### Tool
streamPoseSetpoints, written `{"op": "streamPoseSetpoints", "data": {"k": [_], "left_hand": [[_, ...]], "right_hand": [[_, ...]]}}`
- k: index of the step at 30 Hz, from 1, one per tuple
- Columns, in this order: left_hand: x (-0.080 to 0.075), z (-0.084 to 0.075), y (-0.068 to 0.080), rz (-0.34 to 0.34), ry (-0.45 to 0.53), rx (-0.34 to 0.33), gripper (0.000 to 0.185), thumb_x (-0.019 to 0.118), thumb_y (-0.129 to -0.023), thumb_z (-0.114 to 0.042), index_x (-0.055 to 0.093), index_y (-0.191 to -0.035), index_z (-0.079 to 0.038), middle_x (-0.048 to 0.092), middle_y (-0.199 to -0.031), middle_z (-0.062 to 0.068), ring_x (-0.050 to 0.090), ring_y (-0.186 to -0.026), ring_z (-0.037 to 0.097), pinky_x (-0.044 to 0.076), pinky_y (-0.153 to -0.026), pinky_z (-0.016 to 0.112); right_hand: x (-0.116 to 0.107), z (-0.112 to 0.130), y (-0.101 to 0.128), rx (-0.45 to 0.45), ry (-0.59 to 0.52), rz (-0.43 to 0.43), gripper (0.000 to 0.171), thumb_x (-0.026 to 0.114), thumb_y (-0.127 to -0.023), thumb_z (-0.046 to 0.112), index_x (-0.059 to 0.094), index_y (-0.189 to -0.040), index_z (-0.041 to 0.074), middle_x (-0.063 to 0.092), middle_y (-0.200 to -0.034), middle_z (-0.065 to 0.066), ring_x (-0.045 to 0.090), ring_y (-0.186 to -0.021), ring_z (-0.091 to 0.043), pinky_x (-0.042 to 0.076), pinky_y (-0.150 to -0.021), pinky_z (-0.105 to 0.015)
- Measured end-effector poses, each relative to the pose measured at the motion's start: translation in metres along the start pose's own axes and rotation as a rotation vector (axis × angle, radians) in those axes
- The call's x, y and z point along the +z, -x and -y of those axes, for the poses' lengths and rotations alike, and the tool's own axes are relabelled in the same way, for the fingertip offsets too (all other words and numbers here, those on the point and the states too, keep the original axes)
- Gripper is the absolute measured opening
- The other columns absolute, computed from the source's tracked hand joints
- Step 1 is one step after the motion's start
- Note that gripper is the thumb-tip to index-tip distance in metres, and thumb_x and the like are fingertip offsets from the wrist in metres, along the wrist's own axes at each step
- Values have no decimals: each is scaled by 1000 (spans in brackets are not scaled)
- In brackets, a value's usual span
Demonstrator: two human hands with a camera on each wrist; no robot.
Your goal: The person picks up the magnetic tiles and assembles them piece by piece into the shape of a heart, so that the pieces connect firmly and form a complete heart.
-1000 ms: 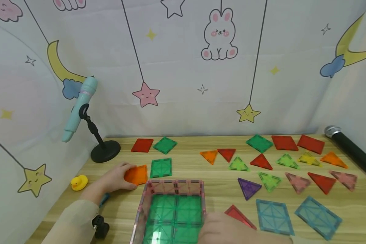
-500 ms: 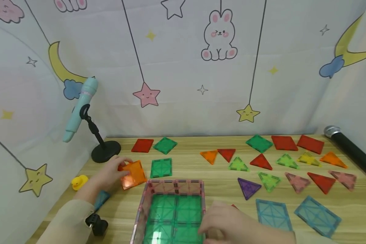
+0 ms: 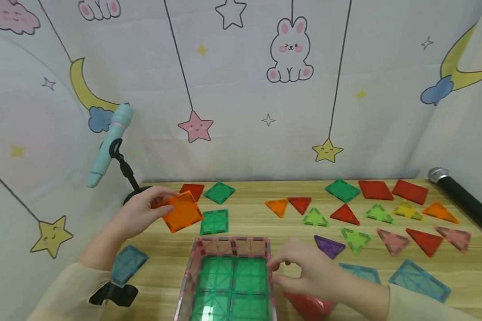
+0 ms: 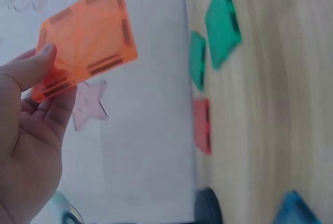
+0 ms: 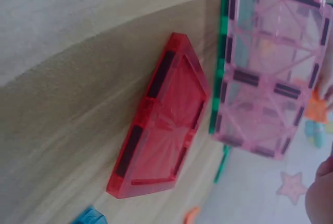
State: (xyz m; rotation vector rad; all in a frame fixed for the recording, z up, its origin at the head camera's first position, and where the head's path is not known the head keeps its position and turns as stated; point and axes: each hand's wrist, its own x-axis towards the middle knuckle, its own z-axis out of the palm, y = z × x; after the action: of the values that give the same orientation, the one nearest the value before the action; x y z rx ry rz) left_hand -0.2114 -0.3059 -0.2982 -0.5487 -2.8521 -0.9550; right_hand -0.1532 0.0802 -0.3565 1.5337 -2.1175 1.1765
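1. Orange square tile (image 3: 182, 211): pinched by one corner between thumb and fingers of the left hand (image 3: 138, 215), lifted off the table (image 3: 458, 276), beyond and left of the box.
2. Right hand (image 3: 305, 273): fingertips loosely bent against the pink-walled box's (image 3: 231, 246) near-right wall, steadying it; whether they grip cannot be told.
3. Judgement: bring the tile in edge-first, parallel to a wall, while the right hand braces the box.

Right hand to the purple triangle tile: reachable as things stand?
Probably yes. The right hand rests at the pink wall of the box, and the purple triangle tile lies flat on the table just beyond its knuckles, with nothing on top of it or between them.
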Motion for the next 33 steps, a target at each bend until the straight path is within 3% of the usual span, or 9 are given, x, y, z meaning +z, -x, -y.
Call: {"op": "streamPoseSetpoints", "data": {"k": [4, 11, 19, 25, 33], "left_hand": [[3, -30, 5, 123, 83, 89, 27, 61, -91, -12, 59, -118, -15, 60, -102, 3, 56, -88, 22, 51, -73, 30], [18, -64, 10, 288, 147, 265, 24, 62, -90, -7, 62, -113, -14, 60, -96, -3, 55, -84, 15, 52, -72, 29], [36, -77, 16, 344, 239, 363, 23, 65, -88, -11, 63, -111, -14, 62, -96, -5, 58, -83, 12, 52, -72, 29], [44, -72, 20, 346, 298, 342, 23, 66, -88, -11, 64, -111, -14, 63, -97, -3, 58, -82, 12, 52, -72, 29], [45, -71, 24, 390, 326, 277, 19, 66, -88, -14, 64, -107, -15, 64, -96, -3, 58, -82, 14, 52, -74, 30]], "right_hand": [[-3, 1, -6, 88, -18, 4, 25, 71, -81, 3, 64, -103, 14, 62, -93, 6, 49, -81, -6, 47, -66, -21], [-1, 7, -31, 360, -160, -4, 20, 66, -87, 12, 64, -108, 14, 62, -93, 8, 52, -78, -9, 45, -64, -23], [17, 13, -54, 391, -399, -6, 20, 64, -90, 11, 61, -109, 5, 61, -92, -5, 53, -72, -11, 44, -58, -22], [26, 14, -57, 455, -455, -21, 20, 63, -90, 9, 61, -109, 4, 60, -91, -7, 55, -73, -12, 47, -61, -23], [30, 12, -59, 431, -451, 17, 14, 62, -89, 5, 63, -103, 3, 61, -94, -8, 56, -75, -11, 50, -65, -24]]}}
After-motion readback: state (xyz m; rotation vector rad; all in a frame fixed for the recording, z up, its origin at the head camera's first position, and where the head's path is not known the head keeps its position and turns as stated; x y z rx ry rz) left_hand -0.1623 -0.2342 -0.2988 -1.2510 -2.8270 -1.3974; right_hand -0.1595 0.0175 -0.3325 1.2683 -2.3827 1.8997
